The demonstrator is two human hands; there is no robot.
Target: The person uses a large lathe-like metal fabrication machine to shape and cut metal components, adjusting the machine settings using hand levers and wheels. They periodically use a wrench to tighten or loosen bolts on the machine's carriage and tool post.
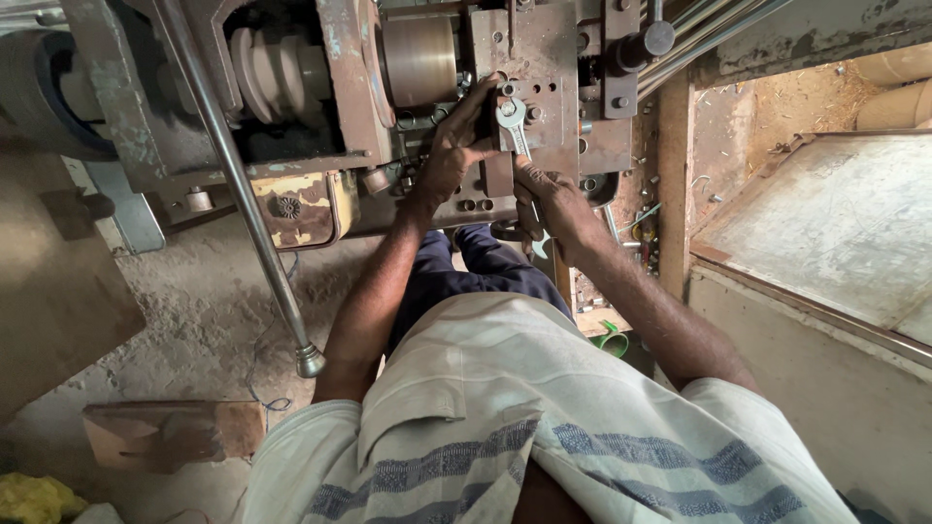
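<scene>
Spanner, one shiny silver metal open-ended one [513, 124], sits at about 12 o'clock from the person's chest, pressed against the rusty brown metal block [544, 97] of the big old machine. Its open jaw end points up and grips a bolt on the block, while its handle slants down toward 5 o'clock.

Two bare hands are at work. The left hand [458, 146] reaches up with the arm stretched long from 7 o'clock. Its fingers are curled closed, and the thumb and fingertips touch the top end of the spanner and the block beside it. The right hand [549, 206] comes in from 4 o'clock with the elbow bent. Its fingers are wrapped tight around the low end of the spanner handle, just below the block.

One round, shiny brass-coloured drum [419, 60] sits at 10 o'clock from the spanner. One grey stepped pulley wheel [277, 68] is farther left, at 9 o'clock. One long silver steel rod with a knob at its tip [243, 184] slants down across the left side, well apart from the hands. One black round knob [657, 39] sticks out at 2 o'clock. One small green plastic thing [612, 340] lies by the right forearm at 5 o'clock. One flat brown wooden piece [170, 432] lies on the dusty floor [194, 311] at 8 o'clock. The person wears a pale shirt with blue stripes [524, 427].
</scene>
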